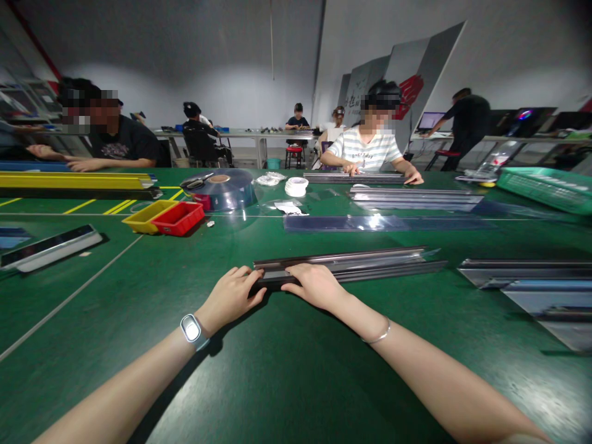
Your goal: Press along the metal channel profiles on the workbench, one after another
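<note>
A long dark metal profile [383, 266] with a channel along it lies on the green table in front of me. Round its left end curls my left hand [235, 293], thumb on the near side and fingers over the top. Just to the right, my right hand [314, 283] grips the same profile, its fingers reaching into the channel and its thumb along the near edge. Clear film seems to stick out at the profile's far right end. My fingertips are partly hidden inside the channel.
More profiles [531, 277] lie at the right. Behind mine are a clear plastic strip [337, 223], a film roll [226, 188], a red bin [179, 217], a yellow bin [143, 217] and a green basket [546, 188]. A co-worker [370, 145] handles another profile across the table.
</note>
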### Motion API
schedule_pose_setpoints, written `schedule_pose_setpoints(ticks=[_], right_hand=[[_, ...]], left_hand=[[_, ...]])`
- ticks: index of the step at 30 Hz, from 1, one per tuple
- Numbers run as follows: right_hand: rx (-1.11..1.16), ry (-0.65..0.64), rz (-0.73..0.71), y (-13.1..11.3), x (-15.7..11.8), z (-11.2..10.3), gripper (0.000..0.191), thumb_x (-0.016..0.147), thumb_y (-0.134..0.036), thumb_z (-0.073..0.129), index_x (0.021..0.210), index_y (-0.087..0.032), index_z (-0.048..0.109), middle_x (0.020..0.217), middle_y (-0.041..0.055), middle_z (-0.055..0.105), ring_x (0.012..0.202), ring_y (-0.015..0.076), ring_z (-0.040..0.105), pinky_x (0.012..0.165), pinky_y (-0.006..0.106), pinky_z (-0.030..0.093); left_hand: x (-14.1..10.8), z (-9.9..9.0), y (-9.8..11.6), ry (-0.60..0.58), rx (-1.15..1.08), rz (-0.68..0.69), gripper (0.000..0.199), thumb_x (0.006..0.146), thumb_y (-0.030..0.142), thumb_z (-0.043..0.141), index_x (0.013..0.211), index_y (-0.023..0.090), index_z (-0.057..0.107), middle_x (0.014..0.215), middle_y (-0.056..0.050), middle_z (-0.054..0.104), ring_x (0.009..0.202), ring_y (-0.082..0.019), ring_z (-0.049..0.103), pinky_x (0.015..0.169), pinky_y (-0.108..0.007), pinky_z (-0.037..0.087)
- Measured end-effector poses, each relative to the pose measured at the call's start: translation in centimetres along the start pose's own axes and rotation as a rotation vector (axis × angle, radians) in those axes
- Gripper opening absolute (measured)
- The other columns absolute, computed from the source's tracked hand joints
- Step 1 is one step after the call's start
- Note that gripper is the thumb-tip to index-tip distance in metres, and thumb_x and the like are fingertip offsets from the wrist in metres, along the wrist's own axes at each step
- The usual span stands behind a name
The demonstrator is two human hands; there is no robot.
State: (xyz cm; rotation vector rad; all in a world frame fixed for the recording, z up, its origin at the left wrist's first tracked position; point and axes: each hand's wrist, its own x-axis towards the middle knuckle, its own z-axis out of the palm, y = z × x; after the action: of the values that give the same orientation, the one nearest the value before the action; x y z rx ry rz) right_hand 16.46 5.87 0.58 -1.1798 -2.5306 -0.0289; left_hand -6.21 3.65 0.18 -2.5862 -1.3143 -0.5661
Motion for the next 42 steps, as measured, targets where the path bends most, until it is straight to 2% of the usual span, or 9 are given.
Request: schedule_pose_setpoints(ticks=[7,18,26,35,42], right_hand=[[-0.002,0.011,0.002,-0.01,0.05,0.14,0.045,0.081,-0.053,0.041,0.106,-0.019,0.055,0.098,0.0078,0.062,0.096,0.0186,0.055,0.085,0.029,0.038],[0.009,0.014,-0.004,0.15,-0.13,0.3,0.045,0.081,-0.054,0.04,0.105,-0.019,0.055,0.095,0.0068,0.062,0.095,0.0176,0.054,0.084,0.029,0.038],[-0.072,0.026,0.012,-0.21,-0.09,-0.1,0.045,0.08,-0.056,0.037,0.086,-0.017,0.058,0.09,0.0073,0.058,0.089,0.0176,0.051,0.074,0.027,0.04],[-0.106,-0.013,0.013,0.06,0.04,0.13,0.046,0.081,-0.057,0.036,0.082,-0.017,0.058,0.083,0.0062,0.06,0.085,0.0172,0.053,0.074,0.026,0.038],[-0.107,-0.001,0.012,0.1,-0.05,0.33,0.044,0.081,-0.056,0.038,0.083,-0.018,0.058,0.082,0.005,0.06,0.083,0.0164,0.054,0.073,0.026,0.038]], left_hand=[[0.14,0.01,-0.09,-0.054,-0.027,-0.018,0.034,0.082,0.036,0.044,0.11,0.018,0.049,0.088,-0.008,0.056,0.085,-0.02,0.053,0.079,-0.035,0.042],[0.09,0.17,-0.2,0.005,-0.038,-0.001,0.032,0.081,0.035,0.045,0.107,0.018,0.051,0.085,-0.007,0.055,0.081,-0.019,0.052,0.075,-0.033,0.043],[0.04,0.13,-0.22,0.035,-0.204,-0.006,0.023,0.08,0.03,0.048,0.1,0.02,0.052,0.093,-0.006,0.055,0.089,-0.019,0.051,0.079,-0.033,0.042],[0.07,0.2,-0.63,-0.049,-0.305,-0.064,0.024,0.079,0.033,0.05,0.101,0.022,0.051,0.096,-0.004,0.056,0.089,-0.017,0.053,0.079,-0.032,0.043],[0.11,0.14,-0.57,-0.05,-0.299,-0.056,0.024,0.08,0.033,0.049,0.101,0.022,0.05,0.095,-0.004,0.056,0.088,-0.017,0.053,0.079,-0.032,0.043]])
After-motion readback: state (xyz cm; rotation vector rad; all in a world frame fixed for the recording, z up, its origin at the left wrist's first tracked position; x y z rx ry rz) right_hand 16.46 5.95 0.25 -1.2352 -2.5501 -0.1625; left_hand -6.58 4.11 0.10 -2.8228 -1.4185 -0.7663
